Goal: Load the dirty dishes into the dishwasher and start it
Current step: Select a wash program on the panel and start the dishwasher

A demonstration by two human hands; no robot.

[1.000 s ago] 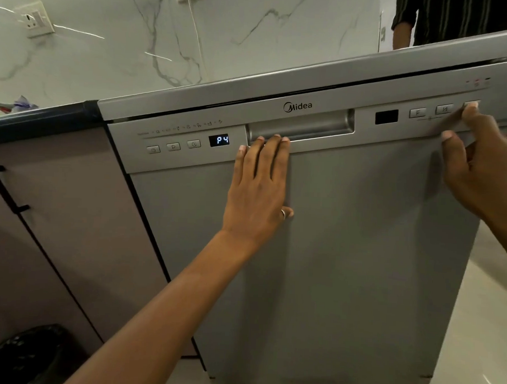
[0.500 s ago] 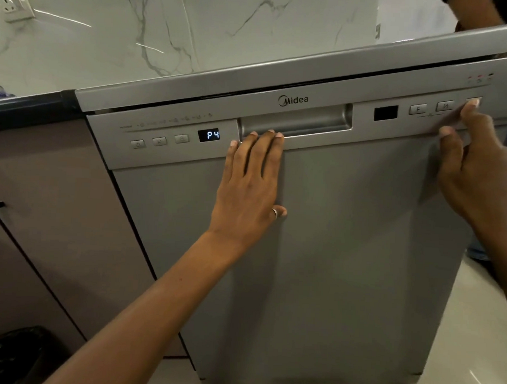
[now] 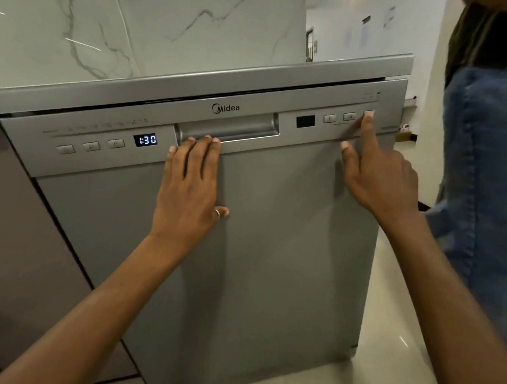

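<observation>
Dishwasher (image 3: 273, 250): silver, freestanding, on the pale glossy floor (image 3: 385, 328). It stands against the marble wall (image 3: 137, 27), with a brown cabinet front (image 3: 17, 239) just beside it on the left of the view. The door is up. A dark slit runs between the door's upper edge and the top panel; cannot tell if it is latched.

Control strip: Midea logo (image 3: 225, 108) sits above the recessed handle (image 3: 229, 127). Left of the handle are 3 buttons and a lit display (image 3: 145, 140) reading 1:30. Right of the handle are a dark unlit window (image 3: 305, 121) and then a row of 3 buttons, the 1st marked F (image 3: 330, 118).

Left hand (image 3: 188, 189): flat on the door front, fingers straight and close together. The fingertips reach the lower lip of the handle and grip nothing. A ring (image 3: 217, 213) is on the thumb, which points right.

Right hand (image 3: 383, 180): index finger extended, its tip on the rightmost button (image 3: 368, 113) of the right-hand row. The thumb is stretched out to the left, its tip near the lower edge of the control strip. The remaining fingers are hidden behind the hand. Nothing is held.

A 2nd person (image 3: 485, 173) in blue denim stands close at the right side of the machine, only partly in view.
</observation>
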